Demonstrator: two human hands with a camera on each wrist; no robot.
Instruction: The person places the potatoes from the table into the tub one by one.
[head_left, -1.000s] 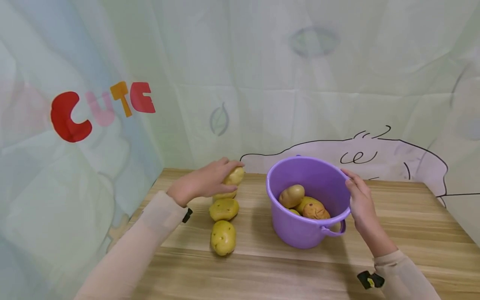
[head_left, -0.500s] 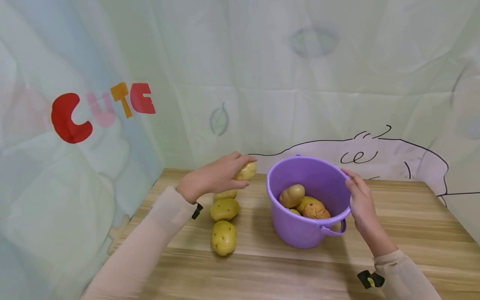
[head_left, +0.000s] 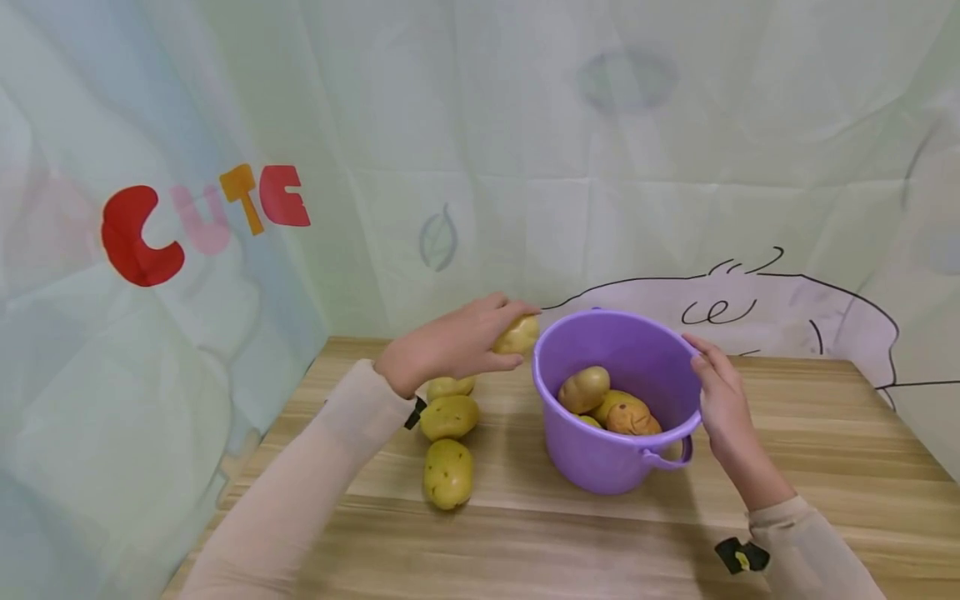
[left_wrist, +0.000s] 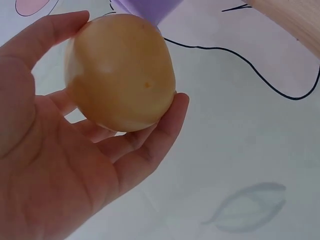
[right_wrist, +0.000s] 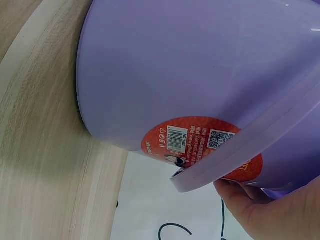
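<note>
My left hand grips a yellow potato in the air, just left of the bucket's rim. In the left wrist view, thumb and fingers curl round that potato. A purple bucket stands on the table, with several potatoes inside, one of them browner and wrinkled. My right hand holds the bucket's right rim; the right wrist view shows its thumb against the outer wall below the handle. Left of the bucket, a row of potatoes lies on the table, the farthest partly behind my left hand.
The wood-grain table reaches back to a printed cloth backdrop. Another cloth wall with coloured letters rises on the left. An orange-red label is stuck on the bucket's side.
My left hand has lifted the potato from the far end of the row and carried it right, close to the bucket. The right hand and bucket stay in place.
</note>
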